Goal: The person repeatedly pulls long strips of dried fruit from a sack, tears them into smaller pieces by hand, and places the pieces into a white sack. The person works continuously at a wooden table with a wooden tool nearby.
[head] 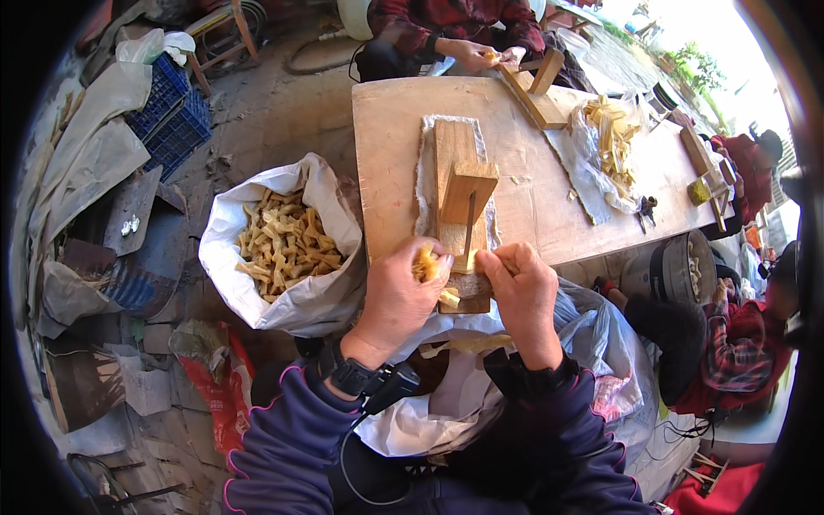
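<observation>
My left hand (409,283) is closed around a clump of yellowish strips and holds a pale piece against the wooden jig. Beside it, my right hand (523,277) pinches the other end of that pale yellow piece (466,261) at the foot of a thin metal rod (470,225). The rod leans from an upright wooden block (468,193), which stands on a wooden board (450,145) over a strip of cloth (426,174). At the left, a white woven sack (225,264) holds many knotted yellowish pieces (286,238).
A similar wooden jig (541,106) and a plastic bag of yellowish strips (611,145) lie on the plywood table (393,148). One person (450,26) sits across it; others sit at the right near a metal bucket (650,270). Blue crates (174,122) stand at upper left.
</observation>
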The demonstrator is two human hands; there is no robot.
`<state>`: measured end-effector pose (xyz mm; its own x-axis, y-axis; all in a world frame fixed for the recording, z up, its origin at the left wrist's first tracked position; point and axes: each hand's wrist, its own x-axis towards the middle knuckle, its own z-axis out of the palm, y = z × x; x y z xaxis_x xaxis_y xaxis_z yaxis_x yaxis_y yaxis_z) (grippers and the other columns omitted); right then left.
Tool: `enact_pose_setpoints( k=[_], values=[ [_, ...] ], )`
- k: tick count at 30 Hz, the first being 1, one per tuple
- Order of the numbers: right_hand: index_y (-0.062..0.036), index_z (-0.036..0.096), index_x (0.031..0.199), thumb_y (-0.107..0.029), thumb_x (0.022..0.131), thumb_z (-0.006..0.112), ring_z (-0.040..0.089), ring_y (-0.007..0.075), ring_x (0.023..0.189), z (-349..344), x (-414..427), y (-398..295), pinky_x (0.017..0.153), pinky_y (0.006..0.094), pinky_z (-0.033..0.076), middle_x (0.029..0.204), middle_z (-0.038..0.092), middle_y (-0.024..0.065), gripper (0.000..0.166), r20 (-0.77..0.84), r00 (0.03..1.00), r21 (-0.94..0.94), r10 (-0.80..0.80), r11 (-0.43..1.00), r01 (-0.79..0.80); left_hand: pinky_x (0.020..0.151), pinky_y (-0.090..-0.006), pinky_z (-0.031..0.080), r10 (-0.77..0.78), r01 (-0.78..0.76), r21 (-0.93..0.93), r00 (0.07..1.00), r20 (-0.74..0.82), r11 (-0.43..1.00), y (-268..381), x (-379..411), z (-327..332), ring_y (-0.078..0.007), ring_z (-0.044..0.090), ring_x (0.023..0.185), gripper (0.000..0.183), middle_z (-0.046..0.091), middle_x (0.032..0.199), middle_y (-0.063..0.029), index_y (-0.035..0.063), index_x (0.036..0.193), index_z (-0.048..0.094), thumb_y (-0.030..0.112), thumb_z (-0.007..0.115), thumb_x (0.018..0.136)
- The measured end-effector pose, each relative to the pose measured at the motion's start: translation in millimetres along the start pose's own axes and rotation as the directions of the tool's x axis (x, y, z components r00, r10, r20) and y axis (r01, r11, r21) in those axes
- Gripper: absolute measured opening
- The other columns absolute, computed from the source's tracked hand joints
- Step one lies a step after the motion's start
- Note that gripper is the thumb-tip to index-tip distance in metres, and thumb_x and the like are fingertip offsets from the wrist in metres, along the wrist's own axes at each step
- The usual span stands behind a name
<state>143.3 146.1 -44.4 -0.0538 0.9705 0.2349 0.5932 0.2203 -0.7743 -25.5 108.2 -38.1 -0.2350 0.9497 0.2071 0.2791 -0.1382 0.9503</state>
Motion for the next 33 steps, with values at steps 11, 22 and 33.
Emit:
enact_pose_setpoints(
  k=[11,22,33],
  values=[
    [-0.0059,0.063,0.081,-0.006,0.076,0.081,0.059,0.0217,0.052,-8.0,-40.4,-16.4,0.049,0.0315,0.046,0.064,0.057,0.0074,0.019,0.009,0.875,0.118,-0.484,0.869,0.48,0.071,-0.0259,0.05,0.184,-0.188,-0.131,0.982,-0.044,0.973,12.4,-35.9,-23.5,-0.0162,0.063,0.081,0.009,0.068,0.086,-0.0092,-0.001,0.095,0.068,0.007,0.066,0.092],
    [-0.004,0.056,0.065,-0.011,0.085,0.073,0.053,0.024,0.044,-23.8,-31.8,-14.7,0.044,0.0344,0.04,0.053,0.05,0.0078,0.027,0.12,0.846,0.458,-0.519,0.785,0.417,0.071,-0.0287,0.052,-0.019,0.357,-0.049,0.184,0.983,0.933,26.1,-49.0,-25.0,-0.0129,0.065,0.08,0.02,0.072,0.09,-0.0063,0.002,0.094,0.072,0.021,0.07,0.09],
    [-0.0058,0.071,0.091,-0.014,0.095,0.064,0.046,0.0014,0.064,-7.5,-57.9,-15.6,0.055,0.0193,0.034,0.079,0.062,-0.0063,0.011,0.914,0.405,0.375,0.008,0.362,-0.854,0.048,-0.0321,0.045,0.64,-0.721,0.082,0.655,0.402,0.688,-1.9,-42.5,-38.5,-0.0203,0.06,0.058,0.038,0.06,0.078,-0.005,0.0079,0.102,0.074,0.022,0.083,0.068]
  ],
)
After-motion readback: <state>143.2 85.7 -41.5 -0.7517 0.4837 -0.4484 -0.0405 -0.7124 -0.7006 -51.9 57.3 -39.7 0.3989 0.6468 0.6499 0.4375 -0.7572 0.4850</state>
